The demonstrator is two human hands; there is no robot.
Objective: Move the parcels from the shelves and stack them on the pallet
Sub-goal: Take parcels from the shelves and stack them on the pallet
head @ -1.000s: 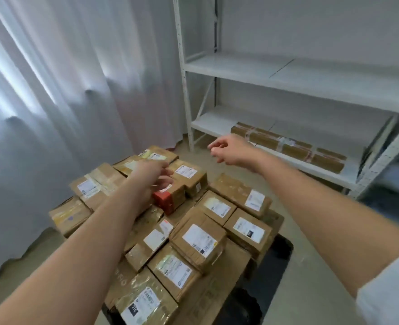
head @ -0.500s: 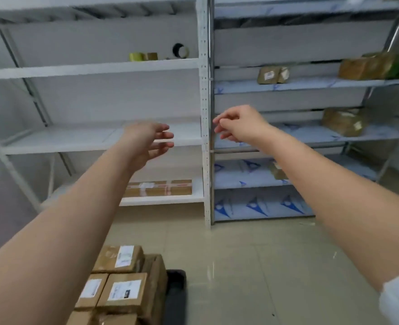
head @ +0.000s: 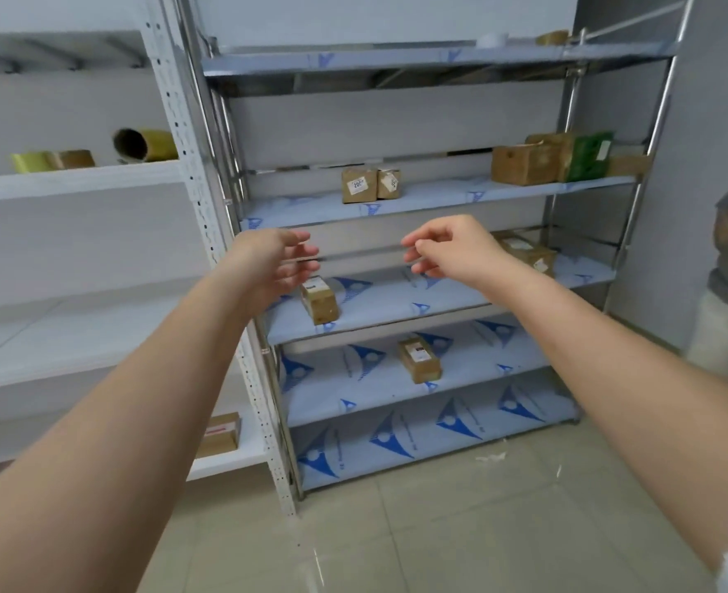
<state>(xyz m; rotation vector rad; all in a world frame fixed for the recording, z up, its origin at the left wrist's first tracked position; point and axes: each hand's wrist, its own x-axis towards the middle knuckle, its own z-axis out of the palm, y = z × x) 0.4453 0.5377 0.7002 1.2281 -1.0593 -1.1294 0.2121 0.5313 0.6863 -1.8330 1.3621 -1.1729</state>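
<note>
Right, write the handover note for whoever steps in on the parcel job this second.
Left hand: open, empty, raised in front of the metal rack.
Right hand: open, empty, raised beside it.
Parcels on the metal rack: two small labelled boxes and a cluster with a green packet on the upper shelf; a small box and a taped parcel on the middle shelf; one box on the shelf below.
White rack: a long parcel on the bottom shelf.
Pallet: out of view.
Done: cannot be judged from this view.
Left: all of these parcels are to go to the pallet; the small box by the left hand looks nearest.
</note>
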